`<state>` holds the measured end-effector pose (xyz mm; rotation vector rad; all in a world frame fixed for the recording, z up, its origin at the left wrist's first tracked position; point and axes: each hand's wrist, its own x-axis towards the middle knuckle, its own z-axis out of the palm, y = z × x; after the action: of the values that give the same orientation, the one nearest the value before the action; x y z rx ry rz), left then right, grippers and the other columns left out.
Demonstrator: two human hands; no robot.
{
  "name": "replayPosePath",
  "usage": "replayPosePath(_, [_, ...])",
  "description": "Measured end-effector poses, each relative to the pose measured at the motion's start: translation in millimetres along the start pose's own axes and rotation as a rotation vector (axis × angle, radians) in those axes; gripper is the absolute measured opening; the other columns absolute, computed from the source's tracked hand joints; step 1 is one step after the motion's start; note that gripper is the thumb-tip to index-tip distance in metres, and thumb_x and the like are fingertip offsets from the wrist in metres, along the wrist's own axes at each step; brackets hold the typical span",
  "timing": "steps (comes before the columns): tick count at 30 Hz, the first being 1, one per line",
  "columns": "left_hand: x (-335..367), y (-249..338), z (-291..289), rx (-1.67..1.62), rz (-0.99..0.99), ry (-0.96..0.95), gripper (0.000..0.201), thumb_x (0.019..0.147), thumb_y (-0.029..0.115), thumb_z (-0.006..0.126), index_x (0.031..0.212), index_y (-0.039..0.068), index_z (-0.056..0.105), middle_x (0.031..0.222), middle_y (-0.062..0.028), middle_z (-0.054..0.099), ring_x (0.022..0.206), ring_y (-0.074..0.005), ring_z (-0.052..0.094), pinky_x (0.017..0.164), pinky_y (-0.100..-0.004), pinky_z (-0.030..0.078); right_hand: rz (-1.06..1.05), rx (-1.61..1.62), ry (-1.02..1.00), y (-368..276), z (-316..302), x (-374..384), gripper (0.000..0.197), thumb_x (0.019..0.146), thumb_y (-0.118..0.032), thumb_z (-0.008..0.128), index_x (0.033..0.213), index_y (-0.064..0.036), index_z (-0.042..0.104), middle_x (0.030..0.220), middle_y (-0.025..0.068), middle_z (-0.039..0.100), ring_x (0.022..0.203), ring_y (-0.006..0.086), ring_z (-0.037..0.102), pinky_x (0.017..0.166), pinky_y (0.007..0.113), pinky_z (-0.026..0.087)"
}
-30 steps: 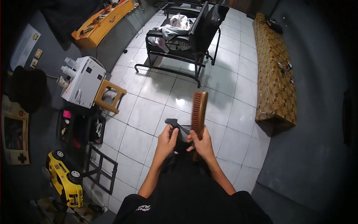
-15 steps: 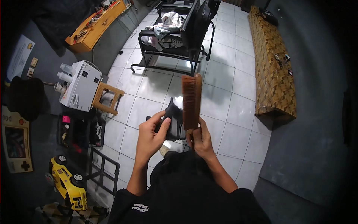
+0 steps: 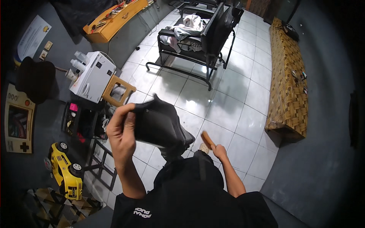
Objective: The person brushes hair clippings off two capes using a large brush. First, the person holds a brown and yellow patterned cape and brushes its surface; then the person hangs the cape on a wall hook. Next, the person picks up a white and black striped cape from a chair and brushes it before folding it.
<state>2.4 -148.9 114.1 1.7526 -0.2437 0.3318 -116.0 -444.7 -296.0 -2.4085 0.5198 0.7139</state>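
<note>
My left hand (image 3: 122, 133) is raised at left of centre, fingers and thumb pinched on the upper edge of a black leather-like item (image 3: 157, 123). This item is wide and smooth, hanging down to the right; its exact kind is unclear. Lower and to the right, my right hand (image 3: 219, 151) is closed round the handle of a wooden brush (image 3: 207, 140). The brush is away from the black item, with its brown wooden back showing and its bristles mostly hidden.
A black metal-framed chair (image 3: 207, 41) with cloths stands ahead. On the left are a white cabinet (image 3: 93, 78), a brown stool (image 3: 118, 90), a black frame (image 3: 100, 164) and a yellow toy car (image 3: 67, 171). A long woven-pattern box (image 3: 288, 87) lines the right wall.
My left hand has lifted the black item up and to the left, showing its broad side. My right hand has lowered the brush to the right, away from it.
</note>
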Motion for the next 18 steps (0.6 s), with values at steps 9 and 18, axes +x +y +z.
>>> replayPosePath(9, [-10.9, -6.5, 3.8, 0.33, 0.093, -0.528, 0.032, 0.067, -0.018, 0.045, 0.091, -0.001, 0.058, 0.085, -0.0113, 0.054, 0.075, -0.0257, 0.057, 0.07, -0.0273, 0.046, -0.751, 1.118, -0.426, -192.4, -153.9, -97.9, 0.046, 0.093, -0.048, 0.047, 0.08, -0.0042, 0.053, 0.059, -0.0046, 0.041, 0.051, 0.0032, 0.035, 0.046, 0.021, 0.029])
replayPosePath(18, [-10.7, -19.0, -38.6, -0.035, 0.265, 0.259, 0.026, 0.07, -0.012, 0.039, 0.089, -0.001, 0.052, 0.094, -0.0108, 0.055, 0.089, -0.019, 0.053, 0.086, -0.03, 0.042, -0.111, -0.042, 0.032, -51.2, -25.1, 0.2, 0.055, 0.085, -0.055, 0.052, 0.082, -0.0018, 0.068, 0.073, 0.0217, 0.064, 0.067, 0.0359, 0.062, 0.062, 0.042, 0.046])
